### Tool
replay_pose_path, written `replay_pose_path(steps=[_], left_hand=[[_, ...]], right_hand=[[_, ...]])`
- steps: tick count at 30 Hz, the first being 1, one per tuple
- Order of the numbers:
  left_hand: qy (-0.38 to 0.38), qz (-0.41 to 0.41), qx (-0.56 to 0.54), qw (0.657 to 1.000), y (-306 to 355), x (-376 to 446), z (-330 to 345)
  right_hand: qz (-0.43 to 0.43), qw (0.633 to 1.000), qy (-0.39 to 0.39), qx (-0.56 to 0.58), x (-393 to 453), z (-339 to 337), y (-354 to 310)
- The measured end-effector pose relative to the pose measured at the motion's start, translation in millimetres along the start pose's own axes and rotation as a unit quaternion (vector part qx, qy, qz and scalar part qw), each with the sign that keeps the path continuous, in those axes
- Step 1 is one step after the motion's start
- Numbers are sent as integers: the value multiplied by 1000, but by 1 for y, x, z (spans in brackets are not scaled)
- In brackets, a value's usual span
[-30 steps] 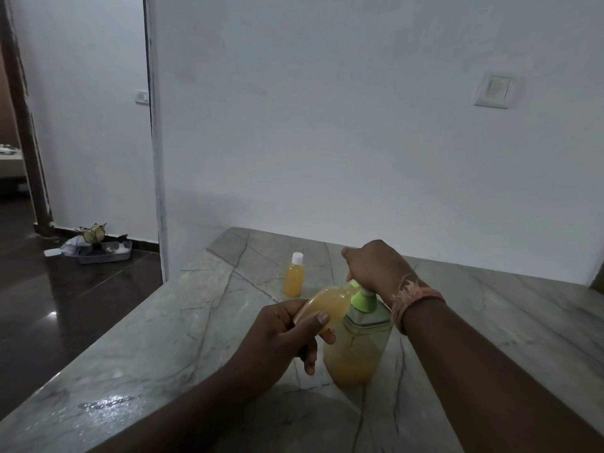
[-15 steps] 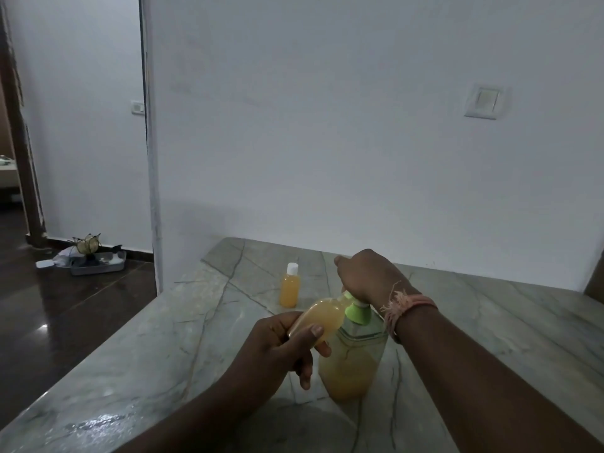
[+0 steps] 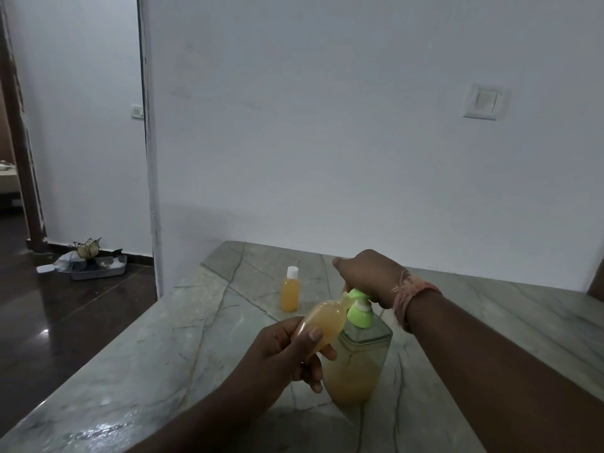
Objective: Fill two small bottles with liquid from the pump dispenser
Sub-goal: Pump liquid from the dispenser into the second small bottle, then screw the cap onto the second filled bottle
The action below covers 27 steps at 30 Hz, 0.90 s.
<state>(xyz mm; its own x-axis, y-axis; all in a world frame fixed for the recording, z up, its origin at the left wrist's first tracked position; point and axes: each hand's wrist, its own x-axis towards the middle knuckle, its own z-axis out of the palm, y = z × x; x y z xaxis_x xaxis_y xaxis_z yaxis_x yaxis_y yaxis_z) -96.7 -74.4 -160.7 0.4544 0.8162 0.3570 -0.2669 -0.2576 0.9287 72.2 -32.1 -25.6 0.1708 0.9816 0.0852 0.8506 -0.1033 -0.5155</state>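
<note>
Nearest, left hand (image 3: 287, 348) gripping small open bottle (image 3: 322, 323), tilted, mouth at green pump nozzle. Just behind, pump dispenser (image 3: 358, 361) upright on marble counter (image 3: 163, 354), about half full of orange liquid. Right hand (image 3: 366, 276) curled over pump head (image 3: 358, 297). Farther back, capped filled bottle (image 3: 290, 291) standing alone

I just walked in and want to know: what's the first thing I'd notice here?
Two hands working at the marble counter: the left hand tilts a small bottle of orange liquid against the green pump, and the right hand sits on top of it. Behind stands a capped orange bottle.
</note>
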Motion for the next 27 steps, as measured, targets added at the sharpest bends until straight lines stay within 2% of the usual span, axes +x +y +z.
replay_pose_path(steps=[5,8,10,13,16,23,27], left_hand=[[-30,-43,-58,997,-3,1,-1],[-41,-59,-84,994,-4,1,-2],[-34,-54,-115,991,-3,1,-4],[2,-42,-169,985,-1,2,-11],[38,-21,-174,984,0,4,-19],[192,13,-79,978,2,10,-38],[266,39,-10,963,2,11,-47]], right_hand=[[21,997,-10,70,-6,-9,5],[10,989,10,145,-11,-13,4],[-17,987,37,157,-12,-13,0],[-67,981,82,165,-16,-14,-11],[-107,972,119,175,-20,-10,-21],[-255,935,217,118,-42,23,-46],[-278,934,196,113,-47,55,-58]])
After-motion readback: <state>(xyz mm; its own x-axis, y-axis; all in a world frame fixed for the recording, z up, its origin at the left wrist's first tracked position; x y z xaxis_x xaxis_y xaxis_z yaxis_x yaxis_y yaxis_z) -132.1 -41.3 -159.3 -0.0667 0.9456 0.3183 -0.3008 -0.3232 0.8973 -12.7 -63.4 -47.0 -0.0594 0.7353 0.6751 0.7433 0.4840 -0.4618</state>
